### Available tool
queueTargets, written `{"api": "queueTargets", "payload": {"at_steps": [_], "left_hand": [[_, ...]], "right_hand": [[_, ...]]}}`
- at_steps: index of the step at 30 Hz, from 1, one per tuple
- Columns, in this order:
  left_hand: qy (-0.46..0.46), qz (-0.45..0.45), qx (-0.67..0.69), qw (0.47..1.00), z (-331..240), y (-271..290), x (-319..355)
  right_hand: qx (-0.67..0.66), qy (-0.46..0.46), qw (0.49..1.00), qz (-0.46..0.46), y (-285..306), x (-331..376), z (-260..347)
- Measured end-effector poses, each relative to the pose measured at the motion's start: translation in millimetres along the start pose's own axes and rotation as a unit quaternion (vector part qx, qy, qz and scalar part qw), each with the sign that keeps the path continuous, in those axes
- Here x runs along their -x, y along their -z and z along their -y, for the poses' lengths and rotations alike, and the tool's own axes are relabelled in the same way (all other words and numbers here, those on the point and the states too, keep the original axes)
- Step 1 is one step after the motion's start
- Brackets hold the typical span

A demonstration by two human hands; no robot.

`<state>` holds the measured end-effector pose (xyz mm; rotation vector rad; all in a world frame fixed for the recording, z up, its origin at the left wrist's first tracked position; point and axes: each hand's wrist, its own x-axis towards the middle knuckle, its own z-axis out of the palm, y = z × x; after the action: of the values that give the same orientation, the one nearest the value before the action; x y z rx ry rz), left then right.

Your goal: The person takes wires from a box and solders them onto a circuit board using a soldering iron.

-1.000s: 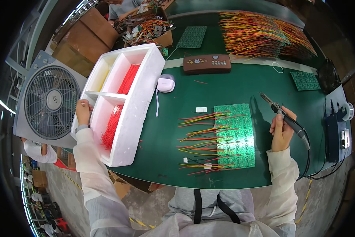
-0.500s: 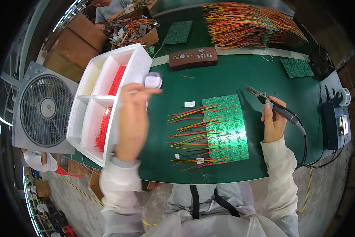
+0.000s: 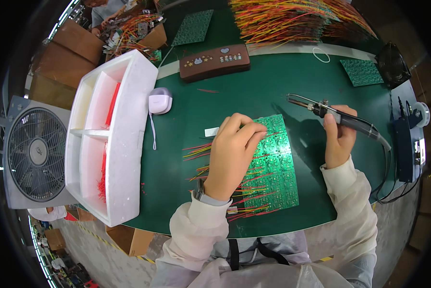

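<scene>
A green circuit board panel point(image 3: 286, 168) lies on the table, with several red, yellow and black wires point(image 3: 196, 152) sticking out over its left side. My left hand point(image 3: 234, 149) is over the upper left of the panel, thumb and forefinger pinched; a thin red wire point(image 3: 273, 133) shows at their tips. It hides part of the wires and the board's left edge. Right of the panel, my right hand point(image 3: 340, 137) grips a soldering iron point(image 3: 352, 122) with a thin metal feed tube. The iron's tip points left and stays clear of the board.
On the left, a white foam box point(image 3: 129, 139) holds red wires in compartments, beside a fan point(image 3: 37, 151). A brown case point(image 3: 215, 62), a lilac gadget point(image 3: 160, 102) and a wire pile point(image 3: 282, 21) lie farther back. A blue soldering station point(image 3: 407, 149) stands right; a co-worker sits far left.
My left hand has moved right from beside the foam box to the panel's upper left. My right hand still holds the soldering iron off the board. The whole view has shifted slightly.
</scene>
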<state>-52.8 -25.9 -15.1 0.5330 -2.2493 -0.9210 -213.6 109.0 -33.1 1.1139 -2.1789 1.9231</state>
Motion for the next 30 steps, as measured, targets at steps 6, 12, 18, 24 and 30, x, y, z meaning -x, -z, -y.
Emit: {"api": "queueTargets", "payload": {"at_steps": [6, 12, 18, 24, 30], "left_hand": [[-0.002, -0.019, -0.09, 0.996, -3, 1, -1], [0.021, 0.007, -0.083, 0.996, 0, 0, 0], [0.012, -0.007, -0.062, 0.998, 3, -1, 1], [0.037, 0.025, -0.018, 0.999, 7, -3, -1], [0.037, 0.027, -0.03, 0.999, 8, -4, -1]], "right_hand": [[-0.111, -0.01, 0.994, -0.006, -2, 6, 14], [-0.138, 0.002, 0.99, 0.02, 2, 10, 16], [-0.141, 0.004, 0.99, 0.025, 4, 8, 15], [-0.158, 0.002, 0.986, 0.045, 6, 8, 14], [-0.165, -0.01, 0.983, 0.086, 5, 9, 13]]}}
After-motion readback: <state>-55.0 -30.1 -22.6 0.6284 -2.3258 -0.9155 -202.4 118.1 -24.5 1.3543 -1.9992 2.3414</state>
